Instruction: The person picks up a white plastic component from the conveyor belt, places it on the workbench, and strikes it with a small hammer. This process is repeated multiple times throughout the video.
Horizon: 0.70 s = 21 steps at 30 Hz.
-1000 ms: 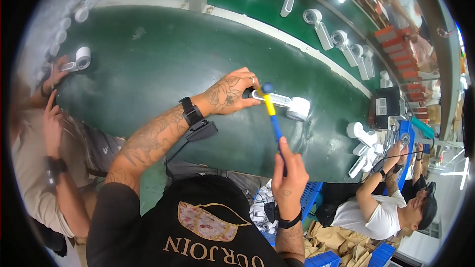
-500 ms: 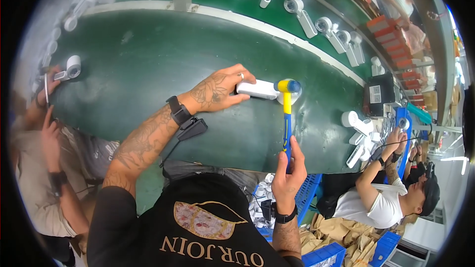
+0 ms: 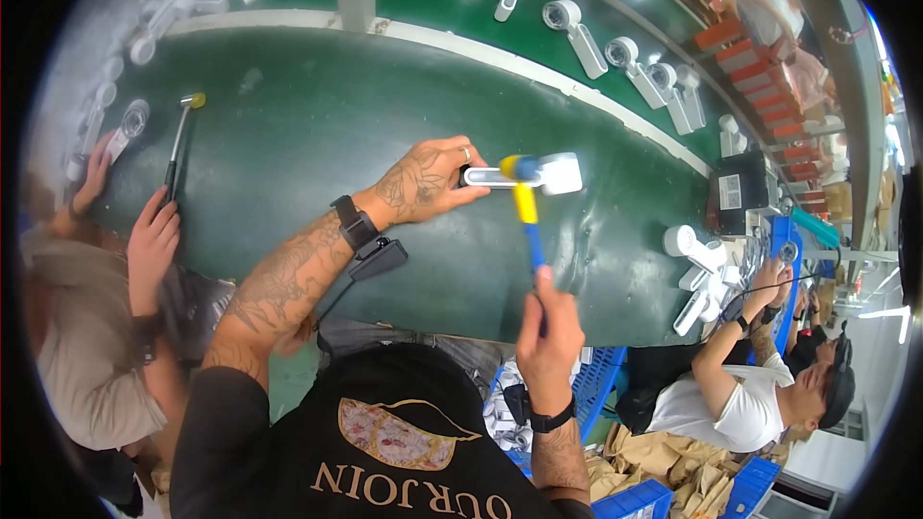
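Note:
On the green table, my left hand (image 3: 431,181) is closed round the handle end of a white device (image 3: 561,174), which has a long grey-faced handle and a wide white head pointing right. My right hand (image 3: 550,332) grips the dark lower handle of a small mallet (image 3: 526,211) with a yellow neck and a yellow-and-blue head. The mallet's head overlaps the device where handle and head join; whether they touch I cannot tell. Part of the device's handle is hidden behind the mallet.
Similar white devices (image 3: 577,38) lie along a strip beyond the table's white edge (image 3: 481,56). Several more are heaped at the right (image 3: 700,274). To the left a co-worker's hand (image 3: 154,250) holds another mallet (image 3: 183,135). A blue crate (image 3: 601,375) stands below the table's near edge.
The device has turned in my left hand, showing its handle's grey face. My right hand and mallet have shifted left and slightly down. The left co-worker's mallet has come into view.

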Each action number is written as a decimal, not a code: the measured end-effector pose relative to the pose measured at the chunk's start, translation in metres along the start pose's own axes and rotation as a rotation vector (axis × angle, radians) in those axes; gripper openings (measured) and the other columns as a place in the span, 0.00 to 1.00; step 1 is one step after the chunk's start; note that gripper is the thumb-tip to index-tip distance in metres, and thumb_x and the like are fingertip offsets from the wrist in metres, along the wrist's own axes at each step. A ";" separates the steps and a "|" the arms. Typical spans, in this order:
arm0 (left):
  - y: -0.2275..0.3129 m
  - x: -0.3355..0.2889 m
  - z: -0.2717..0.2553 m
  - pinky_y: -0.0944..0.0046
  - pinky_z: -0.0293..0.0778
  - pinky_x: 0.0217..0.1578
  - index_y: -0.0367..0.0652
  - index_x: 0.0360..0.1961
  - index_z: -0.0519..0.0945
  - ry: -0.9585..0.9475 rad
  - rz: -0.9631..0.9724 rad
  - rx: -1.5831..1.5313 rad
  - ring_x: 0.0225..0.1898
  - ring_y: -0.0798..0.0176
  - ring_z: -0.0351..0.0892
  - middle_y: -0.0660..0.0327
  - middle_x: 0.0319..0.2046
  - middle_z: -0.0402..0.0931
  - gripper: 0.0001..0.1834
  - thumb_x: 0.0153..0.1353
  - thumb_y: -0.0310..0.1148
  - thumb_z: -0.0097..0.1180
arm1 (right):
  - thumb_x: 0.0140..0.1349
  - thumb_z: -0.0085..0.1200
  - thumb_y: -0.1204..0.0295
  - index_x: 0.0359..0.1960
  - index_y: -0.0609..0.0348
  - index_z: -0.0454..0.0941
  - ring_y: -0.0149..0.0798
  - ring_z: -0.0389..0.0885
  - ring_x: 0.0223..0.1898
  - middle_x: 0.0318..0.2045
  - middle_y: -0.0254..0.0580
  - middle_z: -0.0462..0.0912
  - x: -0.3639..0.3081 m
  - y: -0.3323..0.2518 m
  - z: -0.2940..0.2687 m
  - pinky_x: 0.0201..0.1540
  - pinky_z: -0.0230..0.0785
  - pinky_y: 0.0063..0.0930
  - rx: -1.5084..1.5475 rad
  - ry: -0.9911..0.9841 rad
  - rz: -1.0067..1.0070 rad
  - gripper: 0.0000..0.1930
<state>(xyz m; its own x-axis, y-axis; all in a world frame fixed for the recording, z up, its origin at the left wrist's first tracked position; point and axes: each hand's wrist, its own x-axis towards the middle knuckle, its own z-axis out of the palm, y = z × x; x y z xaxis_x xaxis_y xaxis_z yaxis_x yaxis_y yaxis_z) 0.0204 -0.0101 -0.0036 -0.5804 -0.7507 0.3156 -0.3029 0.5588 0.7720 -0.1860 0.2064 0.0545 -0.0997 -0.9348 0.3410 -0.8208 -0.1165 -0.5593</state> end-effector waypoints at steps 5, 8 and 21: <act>-0.002 -0.003 0.000 0.61 0.76 0.31 0.39 0.42 0.84 0.008 -0.056 -0.028 0.26 0.63 0.78 0.61 0.31 0.74 0.14 0.64 0.35 0.76 | 0.70 0.63 0.85 0.67 0.58 0.83 0.47 0.83 0.29 0.36 0.50 0.85 0.003 -0.007 0.001 0.33 0.77 0.36 0.041 -0.035 -0.018 0.24; -0.003 -0.004 -0.001 0.62 0.76 0.31 0.38 0.42 0.84 0.010 -0.082 -0.025 0.27 0.64 0.79 0.61 0.32 0.76 0.13 0.63 0.33 0.75 | 0.70 0.63 0.85 0.68 0.57 0.83 0.47 0.84 0.31 0.35 0.50 0.85 0.007 0.001 0.012 0.35 0.77 0.35 0.076 -0.063 -0.013 0.24; -0.114 0.145 -0.078 0.47 0.73 0.69 0.32 0.61 0.81 0.944 -0.198 0.484 0.65 0.38 0.77 0.39 0.62 0.77 0.35 0.63 0.49 0.75 | 0.76 0.57 0.83 0.75 0.69 0.73 0.20 0.72 0.30 0.50 0.39 0.85 -0.036 0.080 0.043 0.32 0.66 0.16 0.333 0.267 0.309 0.26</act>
<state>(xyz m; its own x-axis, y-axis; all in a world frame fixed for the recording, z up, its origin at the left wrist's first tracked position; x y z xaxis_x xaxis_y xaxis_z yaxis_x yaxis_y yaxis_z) 0.0297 -0.2098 -0.0027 0.2666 -0.6962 0.6665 -0.7140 0.3218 0.6218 -0.2241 0.2161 -0.0353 -0.4843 -0.8296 0.2779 -0.5110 0.0104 -0.8595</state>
